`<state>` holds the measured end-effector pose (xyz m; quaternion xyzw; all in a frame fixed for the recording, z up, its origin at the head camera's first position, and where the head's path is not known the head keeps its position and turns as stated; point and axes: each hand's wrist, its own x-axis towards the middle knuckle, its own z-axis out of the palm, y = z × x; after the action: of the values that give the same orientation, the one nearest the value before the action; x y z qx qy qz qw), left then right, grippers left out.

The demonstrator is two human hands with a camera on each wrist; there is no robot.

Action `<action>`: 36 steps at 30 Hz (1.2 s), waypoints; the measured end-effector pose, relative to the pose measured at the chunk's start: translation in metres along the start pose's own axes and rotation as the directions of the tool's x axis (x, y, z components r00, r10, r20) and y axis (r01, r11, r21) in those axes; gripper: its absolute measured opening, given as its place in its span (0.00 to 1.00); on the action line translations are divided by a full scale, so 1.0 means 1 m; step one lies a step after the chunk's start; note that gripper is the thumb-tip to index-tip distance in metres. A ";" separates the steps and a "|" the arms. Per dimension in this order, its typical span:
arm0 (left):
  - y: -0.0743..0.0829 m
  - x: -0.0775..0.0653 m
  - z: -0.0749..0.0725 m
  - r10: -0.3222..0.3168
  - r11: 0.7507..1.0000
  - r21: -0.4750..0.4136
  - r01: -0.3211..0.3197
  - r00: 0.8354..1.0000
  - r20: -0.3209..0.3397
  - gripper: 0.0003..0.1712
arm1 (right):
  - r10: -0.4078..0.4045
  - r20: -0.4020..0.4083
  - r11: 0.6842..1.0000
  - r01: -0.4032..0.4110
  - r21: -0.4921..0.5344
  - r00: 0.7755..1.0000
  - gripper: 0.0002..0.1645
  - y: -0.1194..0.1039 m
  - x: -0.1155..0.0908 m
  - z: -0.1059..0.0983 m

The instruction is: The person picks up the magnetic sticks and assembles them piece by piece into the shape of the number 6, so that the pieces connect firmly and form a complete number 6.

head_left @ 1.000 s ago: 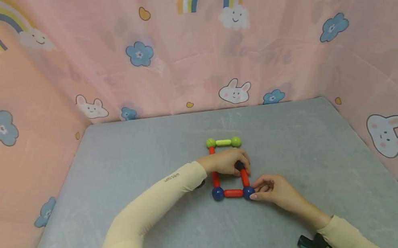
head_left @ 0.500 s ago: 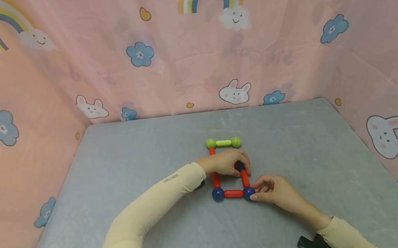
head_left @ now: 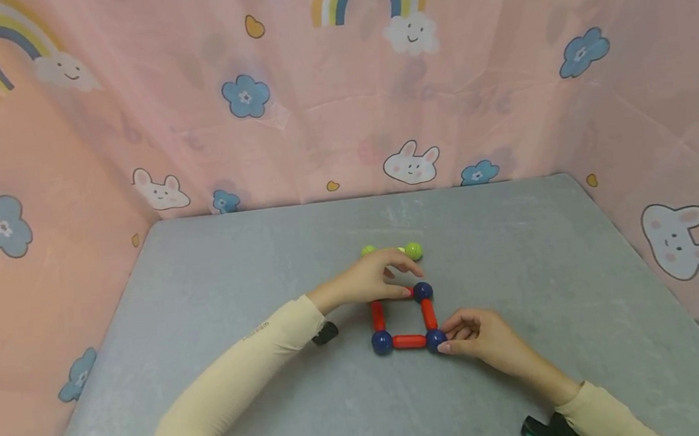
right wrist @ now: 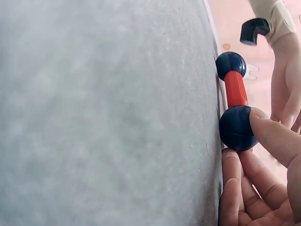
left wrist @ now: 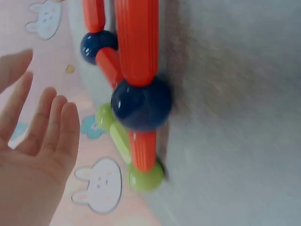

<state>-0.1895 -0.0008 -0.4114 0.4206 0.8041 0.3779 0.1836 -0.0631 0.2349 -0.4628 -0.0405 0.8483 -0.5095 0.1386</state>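
Magnetic rods and balls form a red-sided square on the table. My right hand [head_left: 486, 337] pinches its near right blue ball [head_left: 435, 340] between thumb and fingers. Over the far side hovers my left hand [head_left: 365, 278], fingers spread and holding nothing, fingertips close to the far right blue ball [head_left: 422, 291]. A red rod [head_left: 429, 314] joins the two right balls; another red rod [head_left: 409, 342] runs to the near left blue ball [head_left: 382, 342]. The far left blue ball [left wrist: 141, 103], hidden by the left hand in the head view, shows in the left wrist view.
Beyond the square, a light green rod [left wrist: 121, 141] links two green balls, one at the right [head_left: 413, 251]; a red rod [left wrist: 143, 150] connects them to the square. A pink patterned curtain [head_left: 302, 130] surrounds the grey table [head_left: 251, 257]. Black cameras sit at both wrists.
My left hand has let go of the far right blue ball, opened its fingers and drawn back to the left, uncovering that ball. The right hand keeps its pinch in the same place.
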 end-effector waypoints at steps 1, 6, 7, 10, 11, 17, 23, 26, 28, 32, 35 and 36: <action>-0.001 -0.004 -0.004 -0.014 1.000 -0.021 0.014 1.000 -0.025 0.19 | -0.001 0.001 1.000 0.001 0.000 1.000 0.21 0.000 0.000 0.000; -0.015 -0.017 -0.020 -0.105 0.993 -0.064 0.095 0.977 -0.186 0.17 | 0.008 -0.002 1.000 -0.008 -0.016 1.000 0.21 0.001 -0.001 -0.001; -0.020 -0.019 -0.022 -0.120 0.992 -0.071 0.107 0.968 -0.220 0.17 | 0.008 -0.003 1.000 -0.008 -0.020 1.000 0.21 0.001 -0.001 -0.001; -0.034 -0.021 -0.028 -0.180 0.982 -0.099 0.158 0.943 -0.280 0.18 | 0.013 -0.002 0.999 -0.013 -0.031 1.000 0.22 0.002 0.000 -0.001; -0.038 -0.021 -0.029 -0.199 0.979 -0.105 0.175 0.936 -0.291 0.19 | 0.017 -0.004 0.999 -0.017 -0.031 1.000 0.22 0.002 0.000 -0.001; -0.061 -0.014 -0.027 -0.300 0.954 -0.078 0.290 0.910 -0.287 0.26 | 0.038 -0.006 0.998 -0.038 -0.046 0.999 0.23 0.002 0.001 0.002; -0.071 -0.002 -0.021 -0.309 0.942 0.050 0.332 0.915 -0.257 0.27 | 0.055 -0.021 0.994 -0.057 -0.098 0.998 0.24 0.000 0.003 0.004; -0.070 0.002 -0.020 -0.313 0.939 0.059 0.339 0.914 -0.259 0.25 | 0.070 -0.031 0.990 -0.073 -0.119 0.997 0.23 -0.003 0.005 0.006; -0.068 0.003 -0.021 -0.324 0.937 0.044 0.347 0.908 -0.265 0.23 | 0.072 -0.034 0.989 -0.076 -0.129 0.997 0.23 -0.004 0.006 0.006; -0.067 0.003 -0.023 -0.351 0.931 -0.006 0.365 0.890 -0.292 0.20 | 0.058 -0.033 0.989 -0.061 -0.133 0.998 0.23 -0.007 0.010 0.005; -0.069 0.003 -0.025 -0.364 0.926 -0.025 0.376 0.876 -0.316 0.20 | 0.029 -0.035 0.989 -0.034 -0.146 0.999 0.21 -0.010 0.014 0.004; -0.070 0.002 -0.026 -0.369 0.925 -0.031 0.379 0.871 -0.324 0.20 | 0.017 -0.037 0.988 -0.023 -0.151 0.999 0.21 -0.010 0.015 0.003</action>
<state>-0.2443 -0.0359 -0.4478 0.1923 0.8954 0.3857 0.1118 -0.0775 0.2240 -0.4583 -0.0334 0.8871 -0.4430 0.1253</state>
